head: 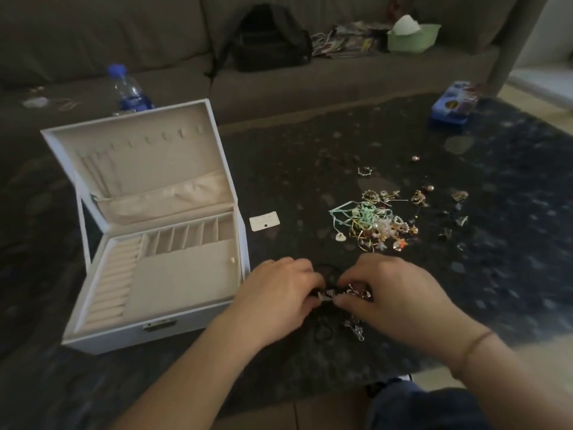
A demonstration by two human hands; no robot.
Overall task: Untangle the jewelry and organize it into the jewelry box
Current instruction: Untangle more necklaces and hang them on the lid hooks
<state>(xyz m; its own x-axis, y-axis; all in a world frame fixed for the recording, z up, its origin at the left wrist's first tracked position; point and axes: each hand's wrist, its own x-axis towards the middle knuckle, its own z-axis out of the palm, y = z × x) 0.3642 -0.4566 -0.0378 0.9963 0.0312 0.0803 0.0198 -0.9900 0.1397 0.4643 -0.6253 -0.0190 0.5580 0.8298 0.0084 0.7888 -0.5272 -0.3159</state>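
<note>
Dark and speckled, the table (310, 156) is carrying your work, with a grey sofa (124, 32) running along its far side. At the near edge you are pinching a small knot of silver charms and black cord (333, 294) between both hands: your left hand (279, 293) is curling its fingertips onto the knot from the left, and your right hand (393, 293) is gripping it from the right. Left of your hands, a white jewelry box (102, 341) is standing open, its lid tilting back. Farther right, the tangled jewelry pile (372, 221) is lying on the table, well apart from the box, with loose pieces scattering around it.
</note>
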